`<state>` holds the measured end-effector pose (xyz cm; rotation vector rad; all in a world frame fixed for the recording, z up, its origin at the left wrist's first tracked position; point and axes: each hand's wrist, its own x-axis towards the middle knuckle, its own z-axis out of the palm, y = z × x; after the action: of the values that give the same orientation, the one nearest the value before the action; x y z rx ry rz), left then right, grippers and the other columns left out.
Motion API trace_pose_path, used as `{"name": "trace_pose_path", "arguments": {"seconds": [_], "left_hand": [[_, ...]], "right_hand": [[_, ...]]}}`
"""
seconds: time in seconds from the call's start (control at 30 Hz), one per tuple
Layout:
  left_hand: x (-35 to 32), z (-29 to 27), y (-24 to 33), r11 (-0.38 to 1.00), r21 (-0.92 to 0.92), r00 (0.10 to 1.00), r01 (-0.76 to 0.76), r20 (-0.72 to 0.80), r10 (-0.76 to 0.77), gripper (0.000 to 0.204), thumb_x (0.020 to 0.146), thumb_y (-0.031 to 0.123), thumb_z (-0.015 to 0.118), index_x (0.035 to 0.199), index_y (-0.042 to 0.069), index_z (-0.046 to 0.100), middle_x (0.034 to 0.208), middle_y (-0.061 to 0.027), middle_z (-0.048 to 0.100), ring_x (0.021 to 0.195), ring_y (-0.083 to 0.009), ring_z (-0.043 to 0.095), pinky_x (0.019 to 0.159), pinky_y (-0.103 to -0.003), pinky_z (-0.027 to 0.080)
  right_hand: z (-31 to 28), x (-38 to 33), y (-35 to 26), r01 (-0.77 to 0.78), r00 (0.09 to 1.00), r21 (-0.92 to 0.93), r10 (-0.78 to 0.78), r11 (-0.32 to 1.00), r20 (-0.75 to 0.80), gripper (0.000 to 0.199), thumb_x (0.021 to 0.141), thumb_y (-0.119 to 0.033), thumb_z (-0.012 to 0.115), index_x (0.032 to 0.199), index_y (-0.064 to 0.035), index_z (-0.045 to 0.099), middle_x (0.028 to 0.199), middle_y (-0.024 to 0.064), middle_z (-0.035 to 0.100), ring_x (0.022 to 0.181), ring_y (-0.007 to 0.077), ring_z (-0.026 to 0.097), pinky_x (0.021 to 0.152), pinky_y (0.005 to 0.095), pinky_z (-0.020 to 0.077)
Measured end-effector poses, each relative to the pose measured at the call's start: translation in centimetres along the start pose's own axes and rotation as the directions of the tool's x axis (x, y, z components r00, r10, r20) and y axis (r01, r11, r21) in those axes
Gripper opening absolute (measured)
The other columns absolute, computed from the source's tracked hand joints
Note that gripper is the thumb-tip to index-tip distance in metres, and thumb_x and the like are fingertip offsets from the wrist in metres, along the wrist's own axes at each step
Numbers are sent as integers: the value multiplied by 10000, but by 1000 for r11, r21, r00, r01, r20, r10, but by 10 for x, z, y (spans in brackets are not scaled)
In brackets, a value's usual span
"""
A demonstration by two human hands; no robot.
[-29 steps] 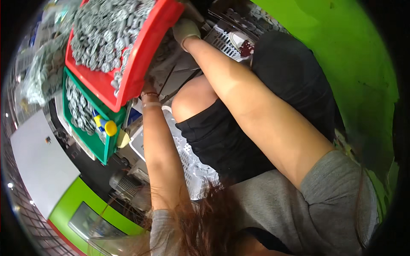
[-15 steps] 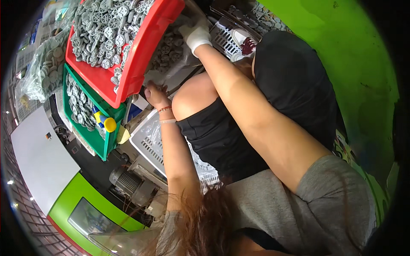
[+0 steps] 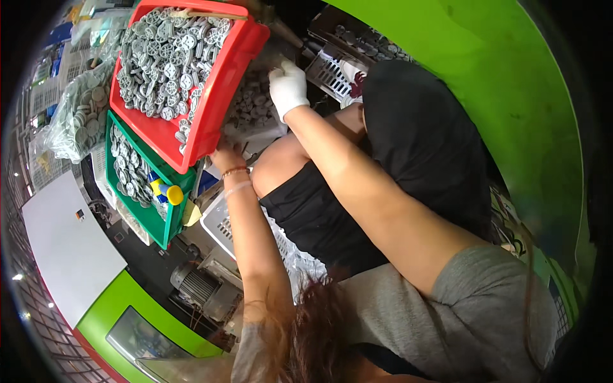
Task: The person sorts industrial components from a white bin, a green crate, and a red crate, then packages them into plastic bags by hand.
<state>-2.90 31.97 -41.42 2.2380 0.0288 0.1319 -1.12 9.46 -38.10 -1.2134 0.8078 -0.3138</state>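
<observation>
A clear plastic bag (image 3: 252, 112) of grey round wheel-like parts lies just right of a tilted red crate (image 3: 220, 83) heaped with the same parts. My right hand (image 3: 287, 88), in a white glove, is closed on the bag's upper right side. My bare left hand (image 3: 222, 153), with bracelets at the wrist, grips the bag's lower edge under the crate's corner, which partly hides its fingers.
A green crate (image 3: 163, 226) of grey parts, with a yellow-and-blue object (image 3: 167, 191) in it, sits below the red one. A white slotted basket (image 3: 220, 223) and an electric motor (image 3: 195, 287) lie lower. Bagged parts (image 3: 80, 118) are left; a green machine wall (image 3: 511, 96) is right.
The bag of grey parts has come into view beside the red crate. My gloved right hand moved down onto it and my left hand shifted slightly lower.
</observation>
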Motion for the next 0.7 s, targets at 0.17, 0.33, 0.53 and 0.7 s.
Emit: {"name": "trace_pose_path", "arguments": {"seconds": [0.17,0.33,0.53,0.7], "left_hand": [[-24,-1,82,430,-788,779,442,98,-620,110,784,46,506,867,88,564,792,-19,531,730,-186,504,604,-334,425],[-67,-8,115,431,-832,849,351,88,-522,190,767,70,478,942,73,553,894,-59,528,813,-197,496,572,-374,457],[-88,0,162,186,-945,904,270,182,-386,250,776,46,502,1019,79,553,905,-30,572,764,-162,545,652,-307,455],[-131,-41,190,-116,-988,995,101,101,6,110,787,0,479,849,76,528,790,-24,561,649,-148,546,577,-272,458]], "right_hand": [[-23,-34,-39,316,948,162,-304,935,-90,200,840,-60,535,1009,-5,627,912,105,659,837,180,608,788,283,465],[-64,-54,-74,301,933,-41,-303,953,-196,217,839,-54,468,953,-16,648,895,125,663,827,218,619,777,309,476],[-101,-54,-109,367,924,180,-335,913,-184,209,856,-57,470,945,7,648,845,72,648,707,158,585,659,260,477],[-127,-56,-152,799,112,-582,-913,-152,392,262,902,-226,469,773,-44,605,622,39,562,551,190,534,546,328,461]]}}
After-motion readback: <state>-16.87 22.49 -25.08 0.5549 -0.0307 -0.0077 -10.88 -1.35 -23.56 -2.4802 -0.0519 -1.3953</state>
